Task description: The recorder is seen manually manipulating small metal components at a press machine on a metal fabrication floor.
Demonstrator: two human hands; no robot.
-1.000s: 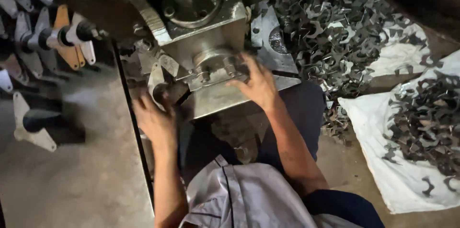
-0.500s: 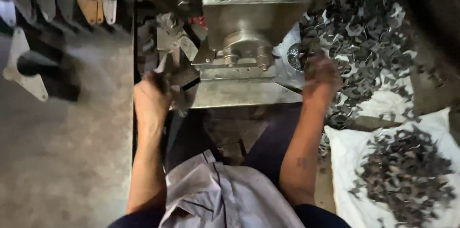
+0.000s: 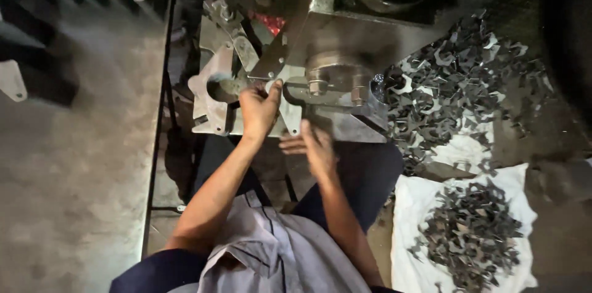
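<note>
Grey steel press machine (image 3: 345, 52), 2 hands: left hand (image 3: 258, 110) pinching flat pale metal bracket (image 3: 213, 99) at die; right hand (image 3: 314, 148) empty, fingers loosely spread; dark jagged stampings (image 3: 472, 234) on white cloth (image 3: 410, 207).

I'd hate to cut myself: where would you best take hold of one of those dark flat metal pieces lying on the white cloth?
Probably by the flat faces of one lying loose at the pile's rim, coming from above on the white cloth side; the cut-out edges look jagged and the middle pieces are tangled together.
</note>
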